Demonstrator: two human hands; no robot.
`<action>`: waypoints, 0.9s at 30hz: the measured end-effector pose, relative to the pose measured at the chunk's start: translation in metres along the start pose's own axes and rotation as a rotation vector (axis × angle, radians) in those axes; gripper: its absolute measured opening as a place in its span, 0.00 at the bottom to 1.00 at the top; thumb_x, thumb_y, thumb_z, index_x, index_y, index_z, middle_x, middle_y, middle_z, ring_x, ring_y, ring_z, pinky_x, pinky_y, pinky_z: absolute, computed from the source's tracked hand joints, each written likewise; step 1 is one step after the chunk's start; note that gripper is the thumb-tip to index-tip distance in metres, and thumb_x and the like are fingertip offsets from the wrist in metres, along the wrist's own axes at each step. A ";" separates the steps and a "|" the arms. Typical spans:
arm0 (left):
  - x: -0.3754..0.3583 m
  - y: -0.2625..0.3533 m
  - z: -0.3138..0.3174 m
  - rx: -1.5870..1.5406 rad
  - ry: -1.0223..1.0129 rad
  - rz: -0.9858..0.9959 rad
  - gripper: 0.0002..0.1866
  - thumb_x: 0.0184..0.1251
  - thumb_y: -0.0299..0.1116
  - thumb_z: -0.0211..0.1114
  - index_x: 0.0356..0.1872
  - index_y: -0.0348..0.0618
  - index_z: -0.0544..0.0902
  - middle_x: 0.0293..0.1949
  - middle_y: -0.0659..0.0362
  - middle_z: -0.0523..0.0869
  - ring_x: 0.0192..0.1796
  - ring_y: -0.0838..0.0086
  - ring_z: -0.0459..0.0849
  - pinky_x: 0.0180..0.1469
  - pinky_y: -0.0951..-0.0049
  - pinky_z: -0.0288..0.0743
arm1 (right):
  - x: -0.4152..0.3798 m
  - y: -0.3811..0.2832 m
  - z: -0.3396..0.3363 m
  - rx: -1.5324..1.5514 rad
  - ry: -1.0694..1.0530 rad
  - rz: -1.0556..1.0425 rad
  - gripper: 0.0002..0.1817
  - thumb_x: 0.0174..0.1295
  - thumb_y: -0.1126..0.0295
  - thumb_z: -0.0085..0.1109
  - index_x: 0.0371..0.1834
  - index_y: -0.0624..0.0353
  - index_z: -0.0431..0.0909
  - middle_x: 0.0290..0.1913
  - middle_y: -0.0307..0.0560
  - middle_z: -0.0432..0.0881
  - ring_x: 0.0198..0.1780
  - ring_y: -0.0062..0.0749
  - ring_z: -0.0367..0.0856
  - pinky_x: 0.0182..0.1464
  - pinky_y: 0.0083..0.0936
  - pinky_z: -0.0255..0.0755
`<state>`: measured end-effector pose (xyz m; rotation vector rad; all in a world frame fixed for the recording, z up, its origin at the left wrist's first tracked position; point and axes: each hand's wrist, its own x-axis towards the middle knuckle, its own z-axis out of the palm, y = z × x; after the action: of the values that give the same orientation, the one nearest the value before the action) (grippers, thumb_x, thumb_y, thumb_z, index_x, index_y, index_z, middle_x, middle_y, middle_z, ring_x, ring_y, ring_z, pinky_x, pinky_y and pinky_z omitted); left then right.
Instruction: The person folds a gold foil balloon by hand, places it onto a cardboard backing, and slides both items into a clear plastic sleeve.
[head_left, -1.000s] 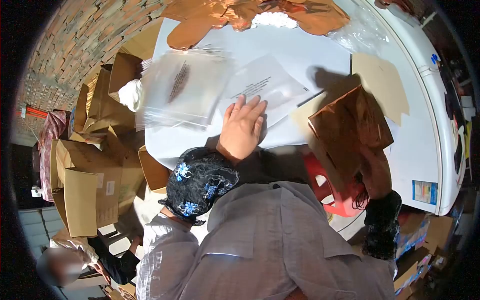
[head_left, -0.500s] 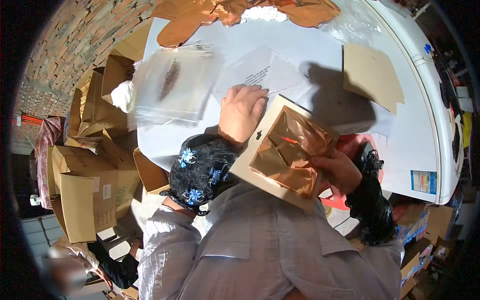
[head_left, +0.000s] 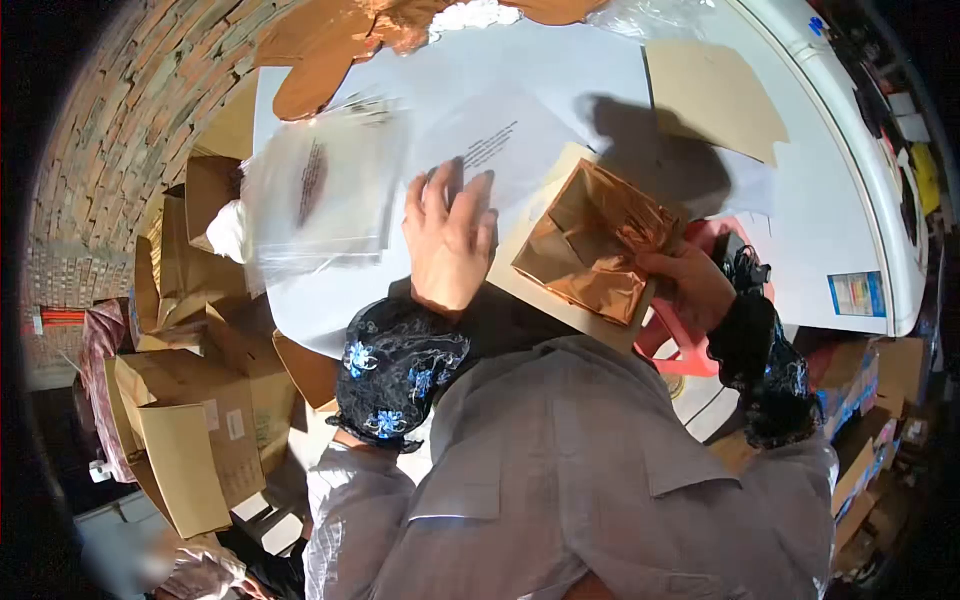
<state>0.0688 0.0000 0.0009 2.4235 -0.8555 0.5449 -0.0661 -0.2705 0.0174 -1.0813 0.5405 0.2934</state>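
My right hand [head_left: 692, 288] grips the lower right edge of a beige backing card [head_left: 548, 183], thumb on top. Folded, shiny copper-coloured foil [head_left: 580, 245] covers most of the card's face. The card is tilted, close to the table's front edge. My left hand [head_left: 448, 240] is open, palm down, its fingers apart at the near edge of a clear plastic bag [head_left: 470, 125] with printed text. To its left is a stack of similar clear bags [head_left: 355, 165] on the white table [head_left: 800, 240].
Copper-coloured foil pieces [head_left: 325, 50] lie at the back of the table. A sheet of brown card [head_left: 705, 90] is at the right. Open cardboard boxes [head_left: 185, 440] stand left, below a brick wall [head_left: 110, 160]. Something red [head_left: 680, 345] shows under the table's front. Another person's sleeve [head_left: 195, 570] appears lower left.
My left hand has shifted left relative to the card, and its fingers have spread. The card has turned slightly in my right hand, which still grips it. The whole view has shifted somewhat.
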 end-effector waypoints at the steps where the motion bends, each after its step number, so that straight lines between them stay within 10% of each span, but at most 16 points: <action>1: -0.002 -0.001 0.000 0.021 0.032 -0.015 0.25 0.63 0.30 0.69 0.63 0.52 0.81 0.64 0.44 0.75 0.67 0.42 0.68 0.69 0.47 0.64 | -0.001 0.000 0.001 0.038 0.014 -0.001 0.21 0.69 0.76 0.57 0.65 0.67 0.73 0.55 0.50 0.85 0.53 0.35 0.85 0.59 0.30 0.81; 8: -0.009 0.009 0.001 -0.085 0.078 -0.089 0.13 0.59 0.26 0.71 0.44 0.41 0.79 0.47 0.49 0.77 0.51 0.48 0.72 0.55 0.52 0.68 | 0.001 0.005 0.002 0.051 -0.002 -0.008 0.22 0.70 0.75 0.58 0.67 0.66 0.72 0.57 0.50 0.84 0.56 0.36 0.84 0.59 0.28 0.81; 27: -0.025 0.019 -0.014 -0.191 0.119 -0.309 0.16 0.62 0.26 0.72 0.47 0.37 0.76 0.44 0.45 0.74 0.47 0.51 0.75 0.48 0.58 0.75 | 0.004 0.001 0.010 0.039 -0.012 -0.061 0.23 0.71 0.75 0.56 0.69 0.66 0.71 0.61 0.53 0.82 0.58 0.37 0.84 0.63 0.31 0.79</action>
<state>0.0352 0.0065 0.0056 2.2640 -0.4488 0.4603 -0.0601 -0.2611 0.0183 -1.0558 0.4993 0.2347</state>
